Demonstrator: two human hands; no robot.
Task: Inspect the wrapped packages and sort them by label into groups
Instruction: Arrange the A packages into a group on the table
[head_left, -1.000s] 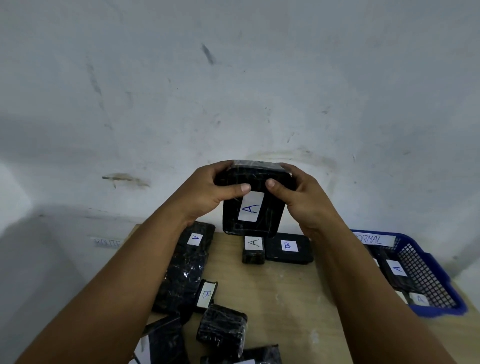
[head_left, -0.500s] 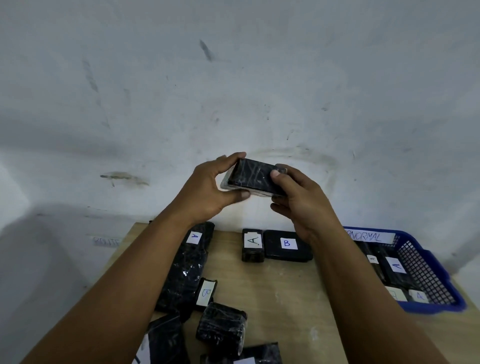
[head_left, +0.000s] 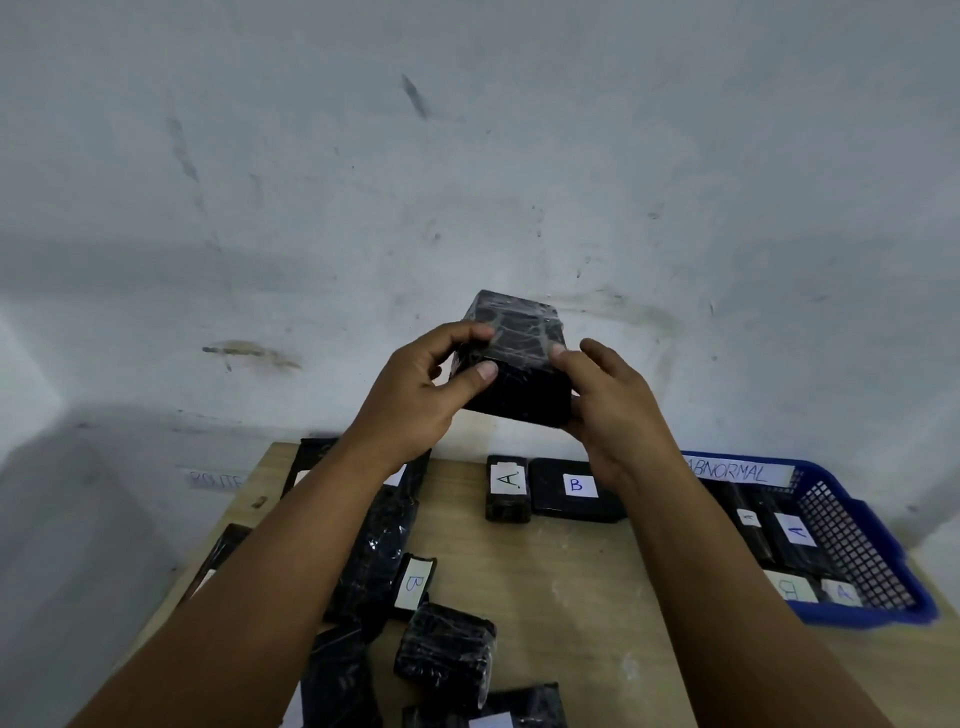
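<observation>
Both hands hold a black wrapped package (head_left: 519, 358) up in front of the wall, above the table's far edge. My left hand (head_left: 415, 400) grips its left side with thumb and fingers. My right hand (head_left: 608, 405) grips its right side. The package's unlabelled side faces me; its label is hidden. On the wooden table (head_left: 566, 587) lie a small package marked A (head_left: 508, 488) and a flat one marked B (head_left: 574, 491) side by side at the back.
A blue basket (head_left: 872, 545) labelled ABNORMAL stands at the right, holding several labelled packages. At the left and front lie more black packages, among them one marked B (head_left: 413, 584) and an unlabelled block (head_left: 444, 657). A grey wall stands close behind the table.
The package has been turned over in my hands: a second ago its A label faced me, then it was edge-on, and now its plain wrapped side shows.
</observation>
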